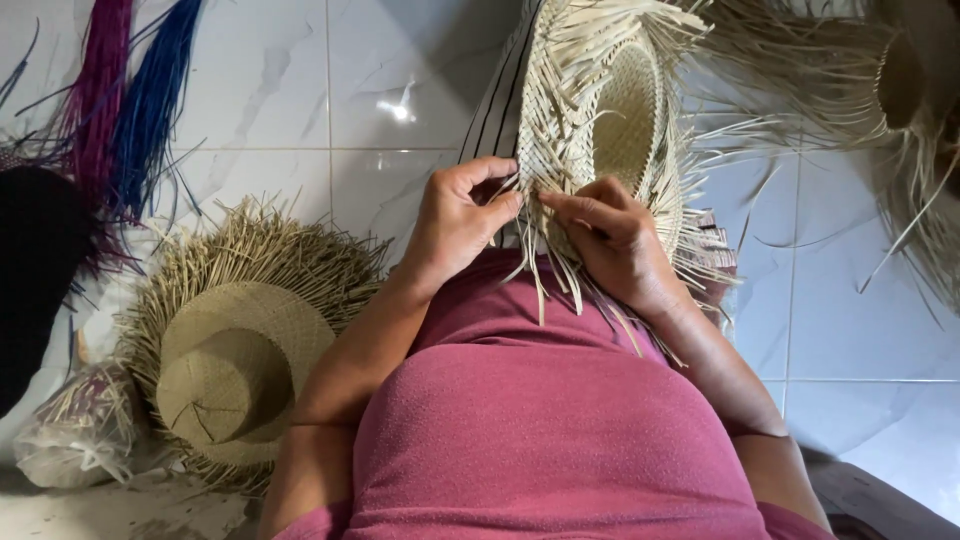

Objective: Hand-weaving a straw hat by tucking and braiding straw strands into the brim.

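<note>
A half-woven straw hat (610,110) of pale fibre rests on the lap of a person in a pink top, its crown opening facing up and loose strands hanging from the unfinished brim. The left hand (455,225) has its grip pinched on strands at the brim's near edge; the right hand (615,240) presses fingers on the weave just beside it, grasping the same edge. On the white tiled floor (300,100) to the left lies a finished-crown straw hat (235,355) with a frayed brim, near a plastic bag (80,430) of fibre. Pink and blue dyed fibres (125,100) fan out beyond.
</note>
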